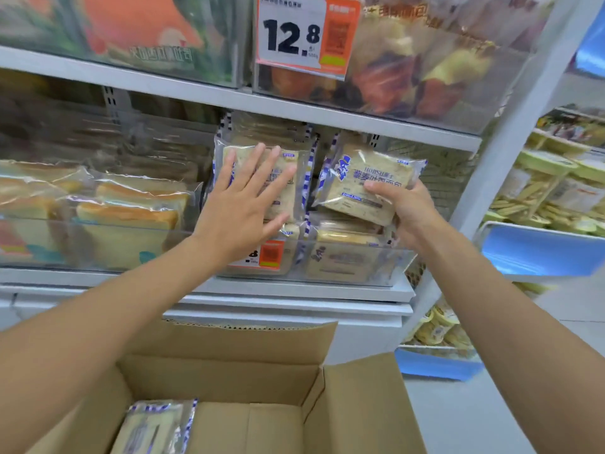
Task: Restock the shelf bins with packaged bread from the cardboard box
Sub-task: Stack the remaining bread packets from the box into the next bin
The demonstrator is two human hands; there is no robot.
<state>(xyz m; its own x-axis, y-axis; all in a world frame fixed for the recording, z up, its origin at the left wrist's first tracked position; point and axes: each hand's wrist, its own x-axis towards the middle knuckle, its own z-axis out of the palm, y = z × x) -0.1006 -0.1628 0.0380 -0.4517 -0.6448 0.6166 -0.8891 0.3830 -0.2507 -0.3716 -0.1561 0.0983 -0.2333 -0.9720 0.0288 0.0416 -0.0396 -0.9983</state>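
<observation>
Left grip: my left grip (242, 204) is spread flat, fingers straight, palm pressed on the front of the upright stack of packets (294, 188) in the clear bin (360, 267)
Right grip: my right grip (409, 208) pinches one bread packet (366, 181) by its lower edge, thumb on its face; the packet hangs tilted just beside the stack, above the bin's right half
Box: the cardboard box (360, 404) stands open under my arms, one spare packet (154, 427) lying in its near left corner
Risk, stack: it may tip forward over the bin's low front wall if my palm lifts before the new packet is wedged in
Risk, packet: held by one edge of slick wrap, it could slide out; a harder squeeze would likely dent the soft slices
In the way: the shelf board (360, 121) sits close over the stack; flat packets already fill the bin's right half
Around: an orange price tag (270, 255) on the bin front, a bigger tag (294, 34) reading 12.8 above, sliced loaves (124, 217) to the left, a blue tray (523, 253) to the right
</observation>
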